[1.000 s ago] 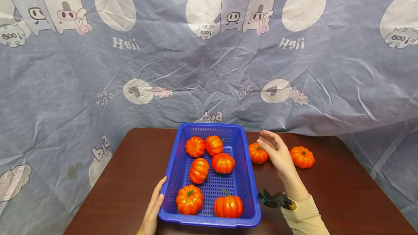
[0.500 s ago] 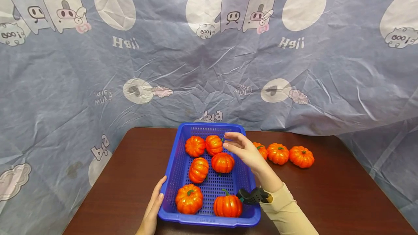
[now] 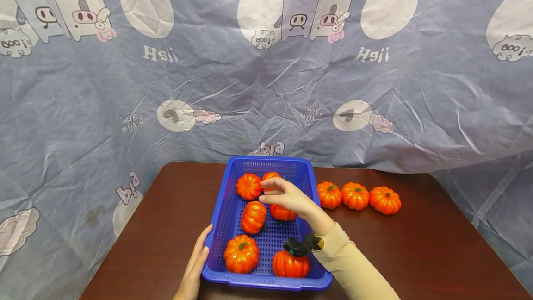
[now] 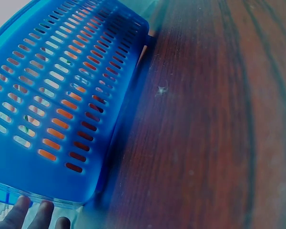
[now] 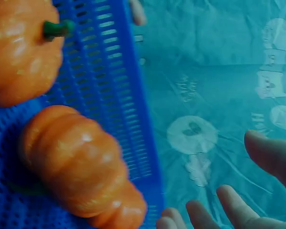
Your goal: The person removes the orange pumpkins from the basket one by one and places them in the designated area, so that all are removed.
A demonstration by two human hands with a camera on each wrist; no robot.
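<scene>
A blue perforated plastic basket (image 3: 266, 282) holds several small orange pumpkins, such as one at the front left (image 3: 241, 254). My left hand (image 3: 195, 265) touches the basket's left side near the front with extended fingers. Over the basket hovers my right hand (image 3: 291, 198), fingers loosely bent and thumb apart, holding nothing. It partly covers a back pumpkin (image 3: 271, 176) and a middle pumpkin (image 3: 283, 214). In the right wrist view its fingers and thumb are spread apart, away from a ribbed pumpkin (image 5: 76, 157) inside the basket. Fingertips (image 4: 43, 212) of the left hand show near the rim in the left wrist view.
Three pumpkins stand in a row on the table right of the basket: a left one (image 3: 329, 195), a middle one (image 3: 355, 196) and a right one (image 3: 385, 200). The dark brown table (image 3: 437, 249) ends at a grey-blue printed cloth (image 3: 258, 82) behind.
My right hand has moved left, from above the row of pumpkins on the table to over the basket. The left hand and the pumpkins stay in place.
</scene>
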